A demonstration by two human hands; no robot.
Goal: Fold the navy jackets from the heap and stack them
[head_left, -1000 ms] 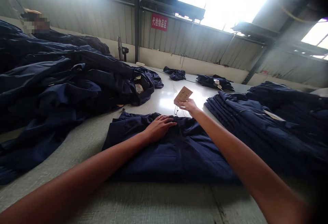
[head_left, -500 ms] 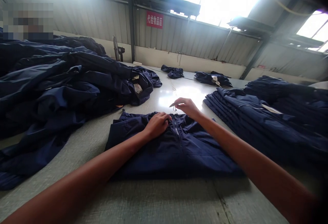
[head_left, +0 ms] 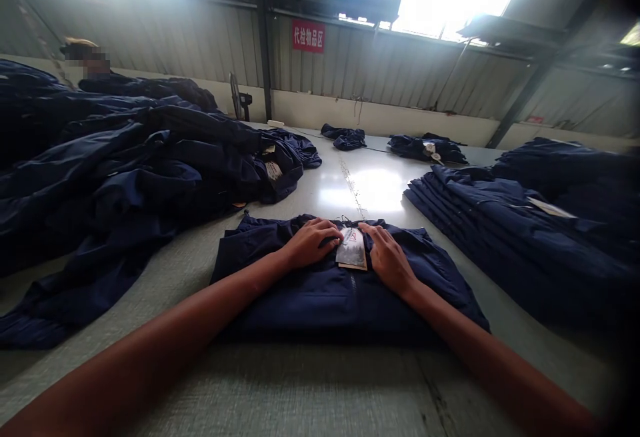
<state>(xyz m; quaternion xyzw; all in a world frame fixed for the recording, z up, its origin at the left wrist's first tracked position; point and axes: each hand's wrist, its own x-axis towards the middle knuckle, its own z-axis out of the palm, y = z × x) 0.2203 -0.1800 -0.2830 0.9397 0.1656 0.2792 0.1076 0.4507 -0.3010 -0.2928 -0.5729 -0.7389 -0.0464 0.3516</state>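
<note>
A folded navy jacket (head_left: 310, 304) lies on the table in front of me, its zipper running down the middle. On its collar end rests a hang tag (head_left: 352, 248) with a grey and white print, its dark string at the top. My left hand (head_left: 314, 240) lies on the jacket left of the tag, fingers slightly bent, fingertips at the tag's edge. To the tag's right, my right hand (head_left: 389, 254) rests on the cloth with its fingers stretched toward the string. Neither hand visibly grips anything.
A large loose heap of navy garments (head_left: 115, 157) covers the left side. Folded jackets (head_left: 500, 224) are stacked at the right. Two small garment bundles (head_left: 345, 137) lie farther back. A fan (head_left: 240, 98) stands by the wall, and a person (head_left: 87, 60) is behind the heap.
The tag now lies flat on the jacket, over the zipper. My right hand has let go of it and come down onto the cloth. My left hand has stayed nearly in place.
</note>
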